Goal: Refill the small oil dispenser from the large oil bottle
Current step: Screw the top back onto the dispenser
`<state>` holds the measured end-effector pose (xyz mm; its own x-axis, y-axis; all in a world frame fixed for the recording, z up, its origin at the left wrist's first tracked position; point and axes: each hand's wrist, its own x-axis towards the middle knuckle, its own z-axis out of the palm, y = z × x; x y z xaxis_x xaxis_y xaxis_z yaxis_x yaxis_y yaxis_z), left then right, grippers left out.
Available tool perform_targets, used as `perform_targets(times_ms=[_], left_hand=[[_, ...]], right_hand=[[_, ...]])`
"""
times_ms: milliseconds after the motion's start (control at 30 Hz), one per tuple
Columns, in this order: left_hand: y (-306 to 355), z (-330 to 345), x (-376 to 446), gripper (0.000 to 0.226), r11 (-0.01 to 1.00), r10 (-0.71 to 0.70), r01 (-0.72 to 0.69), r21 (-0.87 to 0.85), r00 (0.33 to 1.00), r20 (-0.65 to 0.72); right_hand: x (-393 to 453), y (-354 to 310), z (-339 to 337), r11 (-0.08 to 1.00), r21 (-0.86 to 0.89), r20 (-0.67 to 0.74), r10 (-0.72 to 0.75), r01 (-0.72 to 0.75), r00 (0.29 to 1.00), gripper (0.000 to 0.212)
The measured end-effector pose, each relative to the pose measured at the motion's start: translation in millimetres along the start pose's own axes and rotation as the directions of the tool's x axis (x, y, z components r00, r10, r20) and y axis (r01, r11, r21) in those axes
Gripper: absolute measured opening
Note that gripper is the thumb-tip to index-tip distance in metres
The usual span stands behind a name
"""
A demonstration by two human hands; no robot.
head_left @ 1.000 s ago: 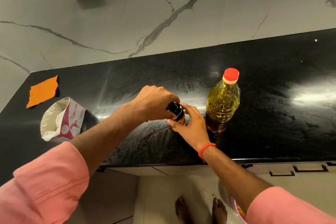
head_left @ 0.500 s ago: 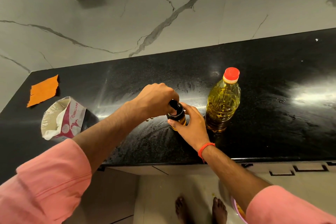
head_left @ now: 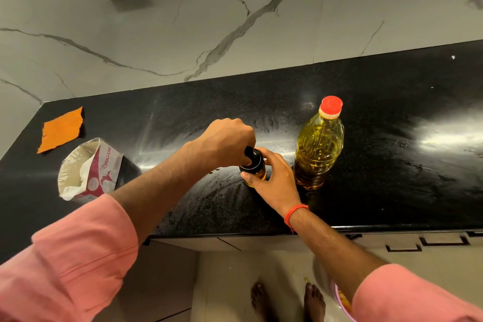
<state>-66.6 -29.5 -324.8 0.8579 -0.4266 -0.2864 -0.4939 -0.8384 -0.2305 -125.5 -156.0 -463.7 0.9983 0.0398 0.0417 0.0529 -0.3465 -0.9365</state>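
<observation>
Gripping the black pump cap of the small oil dispenser from above, my left hand curls over it and hides most of the top (only a black edge and nozzle stub peek out). My right hand wraps the dispenser's amber body, so its base on the black countertop is hard to make out. The large oil bottle, red cap on, stands just beside my right hand. A tissue pack and an orange cloth lie well apart at left. Compared with a second ago, my left hand has lifted slightly and more of the cap shows; the bottle has not moved.
</observation>
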Motion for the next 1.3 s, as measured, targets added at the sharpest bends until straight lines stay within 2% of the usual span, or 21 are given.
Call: perform_targets(times_ms=[233, 433, 500, 567, 633, 700, 833, 933, 1033, 1100, 1167, 1233, 1300], left_hand=[[2.0, 8.1, -1.9, 0.017, 1.0, 0.003, -0.002, 0.027, 0.999, -0.05], [-2.7, 10.1, 0.0, 0.02, 0.993, 0.107, -0.103, 0.061, 0.993, -0.058], [-3.2, 10.1, 0.4, 0.03, 0.992, 0.116, -0.115, 0.043, 0.993, -0.032], [-1.5, 12.1, 0.1, 0.059, 0.998, 0.051, -0.049, -0.033, 0.997, 0.059], [4.3, 13.0, 0.9, 0.073, 0.997, -0.048, 0.054, -0.046, 0.99, 0.131], [11.0, 16.4, 3.6, 0.071, 0.993, -0.109, 0.114, -0.031, 0.985, 0.131], [19.2, 19.3, 8.1, 0.061, 0.991, -0.131, 0.133, -0.01, 0.987, 0.095], [21.6, 18.0, 6.9, 0.045, 0.996, -0.087, 0.087, 0.003, 0.993, 0.076], [18.3, 18.8, 7.0, 0.032, 0.999, 0.037, -0.037, 0.009, 0.998, 0.048], [14.6, 23.5, 7.3, 0.045, 0.993, 0.121, -0.121, -0.008, 0.991, 0.057], [12.4, 28.0, 5.9, 0.07, 0.99, 0.142, -0.14, -0.034, 0.987, 0.071], [13.2, 30.6, 5.2, 0.088, 0.997, 0.049, -0.044, -0.06, 0.996, 0.081], [17.0, 26.4, 5.8, 0.077, 0.99, -0.097, 0.106, -0.096, 0.99, 0.101]], right_hand=[[-0.4, -0.2, -0.8, 1.0, -0.019, -0.002, 0.007, -0.007, 1.0, 0.062], [-0.2, -0.5, -0.1, 1.0, -0.018, -0.003, 0.012, -0.012, 1.0, 0.062], [0.7, 0.0, 0.7, 1.0, -0.015, -0.003, 0.014, -0.014, 1.0, 0.063], [1.3, 0.1, 1.0, 1.0, -0.002, 0.005, 0.015, -0.015, 1.0, 0.062], [1.7, 0.2, 1.0, 1.0, -0.001, 0.016, 0.018, -0.018, 1.0, 0.061], [1.9, -0.1, 1.5, 0.999, 0.001, 0.029, 0.042, -0.042, 0.999, 0.059], [3.3, 2.3, 4.0, 0.997, 0.005, 0.026, 0.078, -0.078, 0.997, 0.057], [3.9, 5.0, 5.6, 0.996, 0.011, 0.022, 0.087, -0.088, 0.996, 0.057], [4.9, 5.9, 6.1, 0.996, -0.004, 0.013, 0.09, -0.09, 0.996, 0.055], [5.5, 6.8, 5.9, 0.995, -0.005, 0.01, 0.098, -0.098, 0.995, 0.054], [4.9, 6.6, 6.1, 0.995, -0.001, 0.01, 0.099, -0.099, 0.995, 0.055], [4.7, 7.5, 6.8, 0.996, 0.004, 0.001, 0.088, -0.088, 0.996, 0.056], [4.6, 8.4, 7.1, 0.996, 0.014, -0.002, 0.083, -0.083, 0.997, 0.052]])
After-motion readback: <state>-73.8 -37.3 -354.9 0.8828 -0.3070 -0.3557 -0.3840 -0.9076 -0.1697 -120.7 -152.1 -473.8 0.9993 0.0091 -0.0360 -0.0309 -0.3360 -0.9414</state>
